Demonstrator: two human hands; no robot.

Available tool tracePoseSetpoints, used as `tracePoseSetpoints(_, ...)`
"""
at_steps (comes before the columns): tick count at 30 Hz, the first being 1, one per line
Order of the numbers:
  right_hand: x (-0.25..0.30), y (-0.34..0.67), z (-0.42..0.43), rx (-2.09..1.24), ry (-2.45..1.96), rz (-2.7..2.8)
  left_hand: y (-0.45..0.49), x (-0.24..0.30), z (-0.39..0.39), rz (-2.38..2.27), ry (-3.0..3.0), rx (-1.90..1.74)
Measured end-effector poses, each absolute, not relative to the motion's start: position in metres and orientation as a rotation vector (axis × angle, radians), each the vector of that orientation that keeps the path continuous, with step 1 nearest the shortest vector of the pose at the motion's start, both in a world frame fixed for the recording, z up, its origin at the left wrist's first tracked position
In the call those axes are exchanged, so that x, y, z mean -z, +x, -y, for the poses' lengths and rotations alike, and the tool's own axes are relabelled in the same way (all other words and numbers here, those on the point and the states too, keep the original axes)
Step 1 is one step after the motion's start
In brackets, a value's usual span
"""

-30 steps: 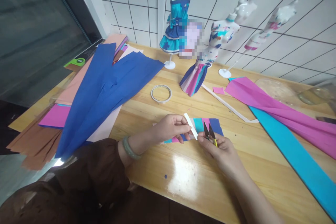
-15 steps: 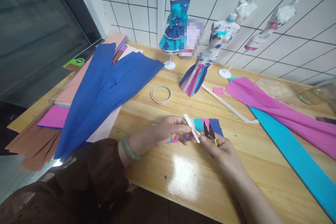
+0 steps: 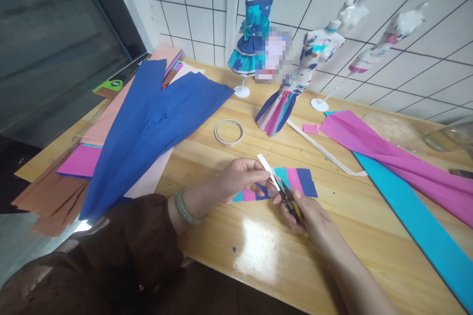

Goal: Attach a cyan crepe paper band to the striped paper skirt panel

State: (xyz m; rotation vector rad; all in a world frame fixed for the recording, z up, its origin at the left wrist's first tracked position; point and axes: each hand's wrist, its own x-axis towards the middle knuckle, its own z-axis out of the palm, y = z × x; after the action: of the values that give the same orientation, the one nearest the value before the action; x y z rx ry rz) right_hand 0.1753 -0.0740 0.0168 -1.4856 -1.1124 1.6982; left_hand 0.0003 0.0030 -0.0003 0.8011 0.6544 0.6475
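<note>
Left hand (image 3: 244, 177) pinches a white strip (image 3: 263, 161), which runs toward eleven o'clock from the scissors (image 3: 287, 199) gripped in the right hand (image 3: 309, 209). Striped sheet (image 3: 293, 176) lies beneath. Step looks like trimming; next cut calls for strip held taut, blades square.

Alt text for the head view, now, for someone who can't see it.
The left hand holds a white strip, and the right hand holds scissors at its lower end, above a striped sheet on a table. Behind are a tape roll and mannequins.
</note>
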Motion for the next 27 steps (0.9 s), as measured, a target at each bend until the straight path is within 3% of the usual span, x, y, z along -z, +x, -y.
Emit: tracePoseSetpoints(27,-0.017,0.155,0.074,-1.512,-1.593,1.154,0.009,0.007,0.007,-0.724,1.117,-0.632)
